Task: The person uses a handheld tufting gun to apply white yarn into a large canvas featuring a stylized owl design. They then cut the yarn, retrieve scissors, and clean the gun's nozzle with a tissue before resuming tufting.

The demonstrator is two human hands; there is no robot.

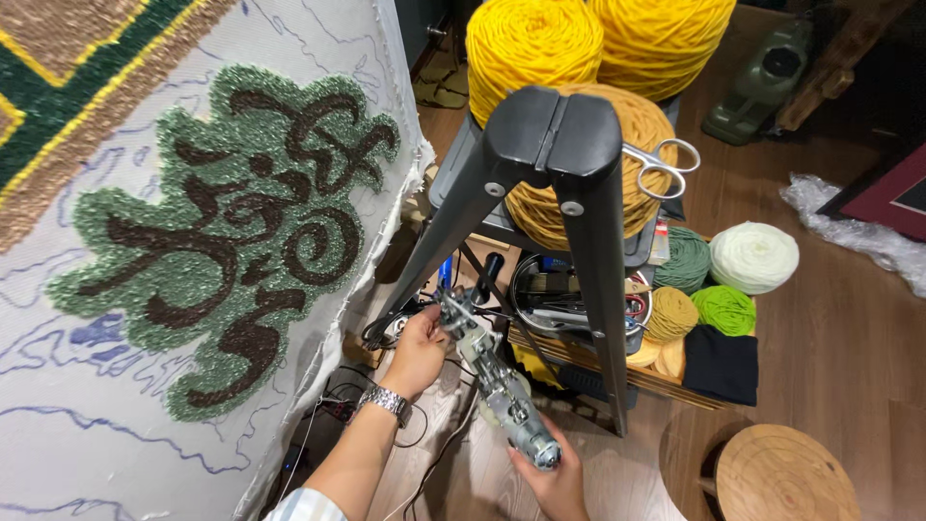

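Gripping a metal tufting gun [497, 381] low beside the stepladder [555, 193], the right hand [555, 478] is closed around its rear end while the left hand [420, 347] pinches the front tip. Yellow yarn cones [531, 39] crowd the ladder's top; green, cream and tan balls fill a wooden crate [694, 386] behind. Narrow floor room lies between ladder and tufted cloth [222, 241].

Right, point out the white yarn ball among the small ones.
The cream-white yarn ball, rightmost on the wooden rack, beside the dull green ball; the others are green or mustard.
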